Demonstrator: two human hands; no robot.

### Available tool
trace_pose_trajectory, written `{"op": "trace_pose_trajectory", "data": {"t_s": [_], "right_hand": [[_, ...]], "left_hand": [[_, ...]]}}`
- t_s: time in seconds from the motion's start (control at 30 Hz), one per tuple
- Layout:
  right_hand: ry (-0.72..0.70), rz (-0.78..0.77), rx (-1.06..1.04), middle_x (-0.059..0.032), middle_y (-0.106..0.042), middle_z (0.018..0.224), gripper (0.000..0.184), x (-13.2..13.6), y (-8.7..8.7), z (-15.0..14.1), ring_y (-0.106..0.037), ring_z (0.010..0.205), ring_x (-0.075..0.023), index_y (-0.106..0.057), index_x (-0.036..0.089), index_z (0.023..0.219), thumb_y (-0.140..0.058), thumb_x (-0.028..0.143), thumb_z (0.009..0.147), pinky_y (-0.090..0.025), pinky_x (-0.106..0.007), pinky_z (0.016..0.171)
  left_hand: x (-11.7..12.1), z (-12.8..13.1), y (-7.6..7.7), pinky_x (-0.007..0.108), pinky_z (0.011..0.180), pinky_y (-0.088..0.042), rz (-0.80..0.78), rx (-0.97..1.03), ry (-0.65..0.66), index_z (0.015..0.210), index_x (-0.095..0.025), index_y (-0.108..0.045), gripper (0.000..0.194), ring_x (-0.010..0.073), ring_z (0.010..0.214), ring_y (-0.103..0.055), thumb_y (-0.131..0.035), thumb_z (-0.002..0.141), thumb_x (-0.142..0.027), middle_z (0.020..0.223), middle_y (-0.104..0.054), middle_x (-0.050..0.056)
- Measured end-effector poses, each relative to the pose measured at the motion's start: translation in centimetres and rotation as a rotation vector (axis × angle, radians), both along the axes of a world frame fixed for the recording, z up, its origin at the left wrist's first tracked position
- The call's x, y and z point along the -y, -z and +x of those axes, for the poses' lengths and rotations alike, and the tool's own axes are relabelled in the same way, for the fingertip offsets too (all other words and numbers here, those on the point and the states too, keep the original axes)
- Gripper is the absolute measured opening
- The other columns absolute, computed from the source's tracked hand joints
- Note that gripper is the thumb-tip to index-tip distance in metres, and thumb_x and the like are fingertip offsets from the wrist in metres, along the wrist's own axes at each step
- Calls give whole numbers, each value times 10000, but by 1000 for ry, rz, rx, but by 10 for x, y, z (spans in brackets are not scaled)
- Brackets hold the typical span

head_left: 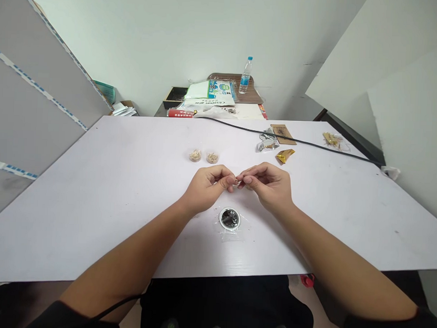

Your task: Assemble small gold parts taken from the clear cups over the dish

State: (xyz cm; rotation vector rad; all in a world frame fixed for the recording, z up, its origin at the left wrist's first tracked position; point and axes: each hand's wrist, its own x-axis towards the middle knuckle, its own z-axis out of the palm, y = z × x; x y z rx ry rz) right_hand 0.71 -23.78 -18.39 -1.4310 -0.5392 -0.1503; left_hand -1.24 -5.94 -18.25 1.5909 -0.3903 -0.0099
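Note:
My left hand and my right hand meet above the middle of the white table, fingertips nearly touching. Each has its thumb and fingers pinched together around something too small to make out. Just below them, toward me, lies a round dark disc with a white rim on a clear plastic wrapper. Beyond my left hand sit two small round clear containers, the left one and the right one, both holding thin pale sticks. A folded gold packet rests past my right hand.
A black cable crosses the table's far side. Near it lie a silver packet, a brown card and a bag of gold pieces. Behind the table, a water bottle stands on a brown tray. A grey panel borders the left.

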Motion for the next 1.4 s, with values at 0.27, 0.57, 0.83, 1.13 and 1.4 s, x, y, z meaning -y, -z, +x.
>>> {"op": "trace_pose_trajectory", "data": {"t_s": [0.27,0.57,0.83,1.13,1.4], "right_hand": [[-4,12,21,-31,-721,671,221,1,4,2,-697,559,-164,-638,175,775,-791,333,775,-620,-292,531],[-28,-47,76,-26,-713,695,129,0,2,1,-691,572,-153,-701,176,781,-786,272,778,-620,-293,562],[41,-155,255,-33,-712,818,134,3,7,4,-690,634,-132,-772,238,945,-667,201,871,-608,-290,606],[18,-124,131,-37,-712,806,126,1,7,0,-708,683,-143,-643,187,971,-679,266,880,-612,-276,632],[-5,-83,161,29,-565,641,138,-2,6,-7,-582,525,-99,-565,191,1002,-582,315,945,-507,-234,478]], "left_hand": [[0,0,-2,281,702,-491,6,41,16,808,-141,-570,370,125,707,-590,-563,922,-493,709,-614,32],[2,-1,-5,257,657,-477,-27,34,9,762,-141,-566,340,112,680,-565,-614,895,-449,675,-590,17],[1,1,-1,257,661,-458,10,33,16,795,-142,-563,326,113,688,-550,-584,912,-446,687,-574,16],[2,-2,-1,259,683,-444,95,70,-40,811,-150,-533,272,114,697,-542,-513,954,-381,706,-574,11],[6,-7,0,272,722,-457,72,56,3,787,-151,-522,307,117,709,-556,-461,986,-377,718,-594,15]]}}
